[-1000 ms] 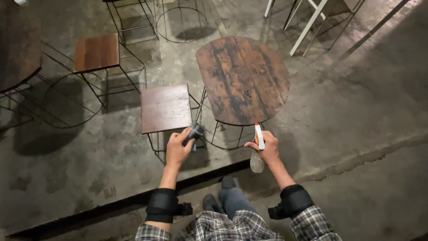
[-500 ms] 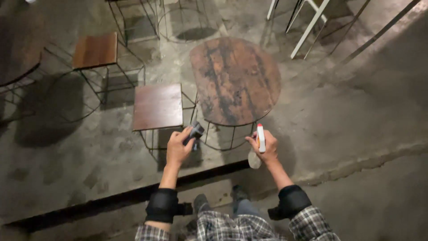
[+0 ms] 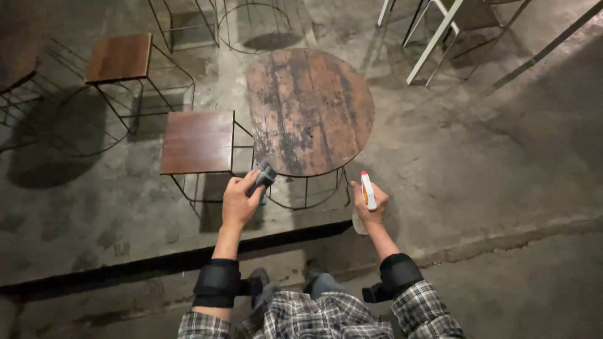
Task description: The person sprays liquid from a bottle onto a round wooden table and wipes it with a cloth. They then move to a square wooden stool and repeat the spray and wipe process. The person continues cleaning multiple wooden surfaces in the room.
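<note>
Got my left hand (image 3: 239,202) with fingers wrapped tight around a grey cloth (image 3: 262,178), right at the round wooden tabletop's (image 3: 309,110) 7 o'clock edge. Right hand (image 3: 369,206) grips a white spray bottle (image 3: 367,191) near 5 o'clock. Square brown stool (image 3: 198,142) sits at 9 o'clock.

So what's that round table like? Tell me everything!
The round table has a top of dark, worn wood planks, streaked with pale scuffed patches. It stands upright on a thin black wire frame on the grey concrete floor. A square brown stool sits close at its left. Nothing lies on it. The left hand with a grey cloth is at its near edge; whether they touch is unclear.
</note>
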